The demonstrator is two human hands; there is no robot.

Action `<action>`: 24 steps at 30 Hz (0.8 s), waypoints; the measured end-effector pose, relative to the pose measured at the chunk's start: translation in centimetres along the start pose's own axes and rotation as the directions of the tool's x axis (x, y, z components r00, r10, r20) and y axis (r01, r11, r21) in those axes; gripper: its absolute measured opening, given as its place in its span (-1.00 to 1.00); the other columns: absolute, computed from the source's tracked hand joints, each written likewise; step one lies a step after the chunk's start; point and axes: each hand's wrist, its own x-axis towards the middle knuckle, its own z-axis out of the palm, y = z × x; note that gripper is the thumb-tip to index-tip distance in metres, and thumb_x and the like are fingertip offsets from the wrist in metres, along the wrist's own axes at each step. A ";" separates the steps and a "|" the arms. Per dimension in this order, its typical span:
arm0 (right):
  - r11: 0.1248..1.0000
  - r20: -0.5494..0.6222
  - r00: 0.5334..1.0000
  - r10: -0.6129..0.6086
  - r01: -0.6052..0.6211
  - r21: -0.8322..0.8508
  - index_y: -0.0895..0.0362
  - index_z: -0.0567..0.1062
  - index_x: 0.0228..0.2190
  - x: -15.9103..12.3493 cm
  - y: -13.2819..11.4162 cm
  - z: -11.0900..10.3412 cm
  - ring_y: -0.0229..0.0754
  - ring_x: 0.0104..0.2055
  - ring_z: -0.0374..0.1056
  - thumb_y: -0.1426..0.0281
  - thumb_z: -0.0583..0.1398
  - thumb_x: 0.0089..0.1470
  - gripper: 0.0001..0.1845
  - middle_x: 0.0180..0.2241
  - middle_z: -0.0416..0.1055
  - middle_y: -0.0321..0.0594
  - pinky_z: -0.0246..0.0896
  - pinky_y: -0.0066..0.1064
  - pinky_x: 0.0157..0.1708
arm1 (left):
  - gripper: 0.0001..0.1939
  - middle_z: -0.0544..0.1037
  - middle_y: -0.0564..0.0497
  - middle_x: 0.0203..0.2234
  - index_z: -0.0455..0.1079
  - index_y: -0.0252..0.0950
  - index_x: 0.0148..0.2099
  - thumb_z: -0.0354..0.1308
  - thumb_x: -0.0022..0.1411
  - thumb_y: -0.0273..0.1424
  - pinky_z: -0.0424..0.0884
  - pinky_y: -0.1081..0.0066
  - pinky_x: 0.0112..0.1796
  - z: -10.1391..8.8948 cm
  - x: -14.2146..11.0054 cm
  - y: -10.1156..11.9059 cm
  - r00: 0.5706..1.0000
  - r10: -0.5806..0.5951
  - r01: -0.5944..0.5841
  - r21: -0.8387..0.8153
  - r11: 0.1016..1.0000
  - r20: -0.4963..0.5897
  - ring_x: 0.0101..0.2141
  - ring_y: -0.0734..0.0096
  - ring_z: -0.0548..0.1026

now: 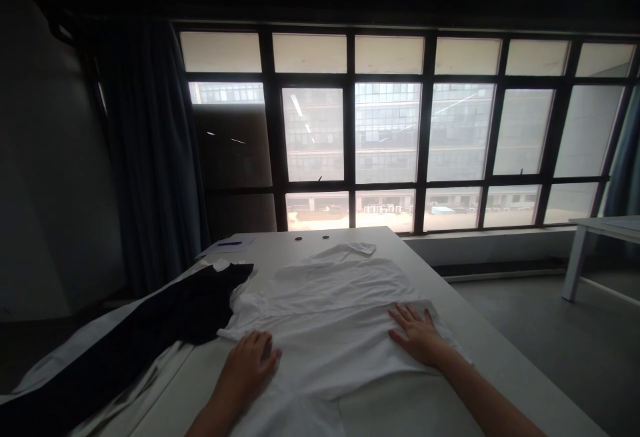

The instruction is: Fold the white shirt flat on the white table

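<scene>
A white T-shirt lies spread on the white table, with creases across it. One sleeve reaches toward the table's far end, and another part of the cloth hangs toward me. My right hand rests flat on the shirt's right part, fingers spread. On the left, my left hand lies over the shirt's edge near the collar side, its fingers slightly bent and the thumb apart. No cloth shows gripped in either hand.
Dark clothing lies over white garments along the table's left side. A pen rests on paper at the far left corner. The white table ends on the right; another table stands farther off. Windows and a dark curtain are beyond.
</scene>
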 end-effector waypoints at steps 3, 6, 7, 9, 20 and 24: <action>1.000 -0.058 0.998 0.026 -0.026 0.006 -0.06 0.13 0.37 0.7 0.8 -0.1 0.06 0.46 -0.27 -0.17 -0.11 0.26 -0.20 0.42 -0.17 -0.22 -0.57 0.24 0.34 | -0.30 0.28 -0.17 0.30 0.35 -0.25 0.29 -0.01 0.32 0.11 0.10 0.05 0.29 1.0 -0.2 -1.0 0.998 -0.009 0.012 -0.035 0.999 0.066 0.31 0.02 0.19; 1.000 -0.088 0.996 0.011 -0.009 0.014 -0.05 0.24 0.32 1.3 1.6 -0.1 0.04 0.45 -0.22 -0.14 -0.04 0.25 -0.24 0.40 -0.09 -0.19 -0.49 0.14 0.36 | -0.23 0.13 -0.17 0.38 0.25 -0.29 0.36 -0.06 0.34 0.14 0.02 0.05 0.33 1.9 0.6 -1.8 0.992 -0.010 0.017 -0.051 0.999 0.125 0.37 0.01 0.06; 1.000 -0.096 0.995 -0.001 0.002 0.015 -0.06 0.25 0.31 1.4 1.8 -0.1 0.04 0.44 -0.21 -0.14 -0.03 0.24 -0.25 0.40 -0.08 -0.19 -0.47 0.10 0.36 | -0.22 0.11 -0.18 0.38 0.24 -0.31 0.37 -0.06 0.34 0.13 0.00 0.05 0.34 2.0 1.0 -1.9 0.990 -0.009 0.016 -0.045 0.999 0.140 0.38 0.01 0.04; 1.000 -0.125 0.992 -0.004 0.006 0.016 -0.07 0.30 0.28 1.9 2.1 -0.1 0.05 0.43 -0.19 -0.12 -0.01 0.24 -0.29 0.39 -0.05 -0.18 -0.42 0.06 0.36 | -0.21 0.10 -0.20 0.39 0.21 -0.35 0.38 -0.08 0.36 0.12 -0.02 0.08 0.34 2.0 2.1 -1.8 0.987 -0.008 0.012 -0.027 1.000 0.157 0.38 0.03 0.02; 0.996 -0.282 0.956 0.082 -0.085 0.003 0.10 0.46 -0.02 3.5 1.6 -0.6 -0.02 0.15 0.17 0.17 0.03 0.24 -0.59 0.05 0.32 -0.09 -0.05 -0.15 0.18 | -0.64 0.47 -0.13 0.10 0.46 -0.22 0.10 0.00 0.39 -0.22 0.21 0.10 0.19 -0.2 4.4 0.3 0.995 0.102 -0.101 -0.070 0.992 0.010 0.14 0.11 0.37; 0.996 -0.237 0.968 0.085 -0.087 0.000 0.07 0.48 -0.05 3.0 1.6 -0.9 -0.05 0.12 0.19 0.21 0.01 0.26 -0.63 0.02 0.34 -0.13 -0.01 -0.20 0.16 | -0.73 0.54 -0.06 -0.02 0.51 -0.11 0.00 0.04 0.38 -0.24 0.34 0.21 0.08 -1.7 3.3 2.4 0.956 0.294 -0.287 -0.178 0.941 0.015 -0.01 0.23 0.48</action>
